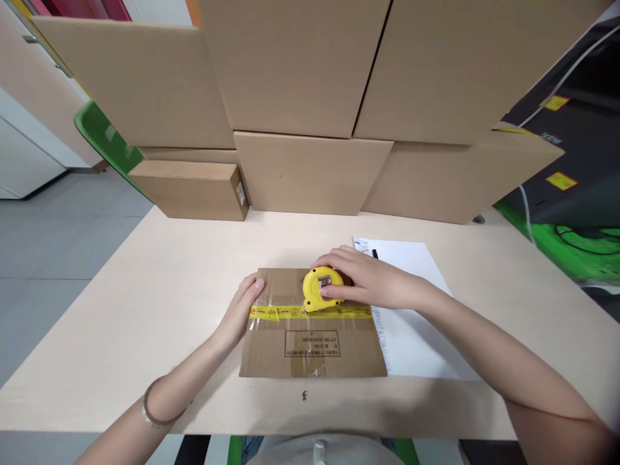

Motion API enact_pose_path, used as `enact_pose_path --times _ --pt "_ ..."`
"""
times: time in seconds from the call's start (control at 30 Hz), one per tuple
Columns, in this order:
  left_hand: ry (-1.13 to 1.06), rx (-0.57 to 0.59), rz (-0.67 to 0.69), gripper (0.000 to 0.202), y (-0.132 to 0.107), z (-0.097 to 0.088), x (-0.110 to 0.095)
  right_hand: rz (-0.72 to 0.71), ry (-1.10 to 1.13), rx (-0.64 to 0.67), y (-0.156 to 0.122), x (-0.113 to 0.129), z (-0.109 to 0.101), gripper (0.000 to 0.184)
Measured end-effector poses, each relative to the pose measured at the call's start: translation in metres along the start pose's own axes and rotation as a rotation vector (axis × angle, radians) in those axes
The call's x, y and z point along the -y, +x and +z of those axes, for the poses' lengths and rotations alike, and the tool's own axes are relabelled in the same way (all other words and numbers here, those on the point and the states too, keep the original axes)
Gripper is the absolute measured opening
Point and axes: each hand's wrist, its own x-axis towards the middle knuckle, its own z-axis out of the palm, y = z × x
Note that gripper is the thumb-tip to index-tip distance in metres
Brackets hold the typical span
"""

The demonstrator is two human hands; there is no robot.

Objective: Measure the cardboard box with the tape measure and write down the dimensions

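A flat cardboard box [271,352] lies on the table in front of me, with yellow printed tape across it and a printed frame of text on its top. My right hand [358,276] is closed around a yellow tape measure [312,290], which it holds over the box's upper middle. No blade can be made out extending from it. At the box's left edge, my left hand [245,303] grips the side, thumb on top and fingers mostly hidden beyond the edge.
White paper sheets [421,342] lie right of the box, partly under my right arm, with a black pen [374,254] on them. Large cardboard panels [310,174] stand along the table's back. A closed carton [194,194] sits at the back left. Dark equipment [571,148] stands at the right.
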Motion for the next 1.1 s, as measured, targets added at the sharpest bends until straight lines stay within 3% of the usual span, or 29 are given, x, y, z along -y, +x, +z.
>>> enact_pose_path --times 0.1,0.17,0.23,0.3,0.4,0.5,0.63,0.9,1.1 --pt "-0.072 0.006 -0.082 0.048 0.000 0.004 -0.005 -0.040 -0.190 -0.080 0.003 -0.005 0.000 0.050" --pt "-0.116 0.001 -0.116 0.052 -0.001 0.007 -0.008 -0.026 -0.186 -0.180 -0.005 -0.013 -0.003 0.049" --pt "-0.160 -0.024 -0.150 0.059 -0.003 0.009 -0.010 0.071 -0.117 -0.363 -0.020 -0.027 -0.008 0.045" --pt "-0.221 -0.040 -0.183 0.065 -0.005 0.010 -0.008 0.290 -0.102 -0.497 -0.040 -0.048 -0.010 0.044" --pt "-0.283 -0.036 -0.189 0.072 -0.008 0.008 -0.002 0.662 -0.211 -0.374 -0.067 -0.081 0.004 0.049" --pt "-0.299 -0.005 -0.192 0.075 -0.009 0.005 0.006 0.795 -0.240 -0.287 -0.081 -0.101 0.036 0.048" --pt "-0.310 0.034 -0.192 0.070 -0.008 0.002 0.014 0.726 -0.143 -0.370 -0.086 -0.116 0.069 0.039" --pt "-0.282 0.032 -0.190 0.070 -0.005 0.001 0.012 0.505 0.342 -0.518 -0.099 -0.150 0.063 0.042" --pt "-0.262 0.054 -0.195 0.071 -0.004 0.000 0.012 0.433 0.515 -0.569 -0.090 -0.162 0.076 0.043"
